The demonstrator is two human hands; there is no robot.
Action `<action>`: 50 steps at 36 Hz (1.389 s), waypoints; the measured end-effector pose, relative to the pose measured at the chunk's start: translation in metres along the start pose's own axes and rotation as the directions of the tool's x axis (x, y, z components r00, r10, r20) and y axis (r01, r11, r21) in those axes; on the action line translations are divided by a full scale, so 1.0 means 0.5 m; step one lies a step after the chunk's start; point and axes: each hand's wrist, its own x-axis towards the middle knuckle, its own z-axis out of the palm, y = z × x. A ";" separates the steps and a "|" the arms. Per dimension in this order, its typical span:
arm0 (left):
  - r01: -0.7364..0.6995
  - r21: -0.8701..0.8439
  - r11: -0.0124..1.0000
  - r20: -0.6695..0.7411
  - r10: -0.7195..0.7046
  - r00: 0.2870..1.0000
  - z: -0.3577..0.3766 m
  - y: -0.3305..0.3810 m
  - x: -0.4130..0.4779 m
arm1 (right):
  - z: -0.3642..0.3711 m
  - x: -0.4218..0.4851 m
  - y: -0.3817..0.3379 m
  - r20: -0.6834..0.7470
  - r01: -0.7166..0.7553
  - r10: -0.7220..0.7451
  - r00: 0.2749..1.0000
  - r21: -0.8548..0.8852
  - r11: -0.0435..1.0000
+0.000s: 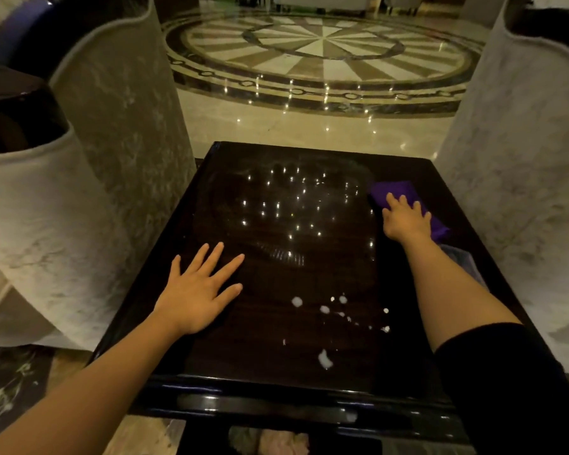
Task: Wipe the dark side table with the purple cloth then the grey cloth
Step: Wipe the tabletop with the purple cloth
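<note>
The dark glossy side table (276, 323) fills the middle of the head view. My right hand (406, 220) presses flat on the purple cloth (393, 192) near the table's right edge, fingers spread over it. The grey cloth (463, 261) lies partly hidden behind my right forearm at the right edge. My left hand (199, 289) rests flat on the left part of the tabletop with fingers apart and nothing in it. White foam drops (326, 357) dot the near right part of the surface.
Pale upholstered armchairs stand close on the left (79, 192) and on the right (523, 159) of the table. A polished marble floor with a round inlay (322, 57) lies beyond the far edge. A lower shelf (276, 441) shows under the near edge.
</note>
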 end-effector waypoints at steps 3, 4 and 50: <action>0.003 -0.004 1.000 0.000 -0.003 1.000 -0.002 0.002 0.000 | 0.009 -0.017 -0.020 0.018 0.052 -0.052 0.998 -0.002 0.999; -0.004 -0.004 1.000 -0.002 0.004 1.000 -0.004 0.004 -0.001 | 0.010 -0.026 -0.023 0.025 0.067 -0.067 0.997 -0.001 0.998; 0.006 -0.069 0.998 0.041 -0.003 0.999 0.004 0.002 -0.027 | 0.123 -0.562 -0.100 0.117 0.633 -0.644 0.756 0.117 0.765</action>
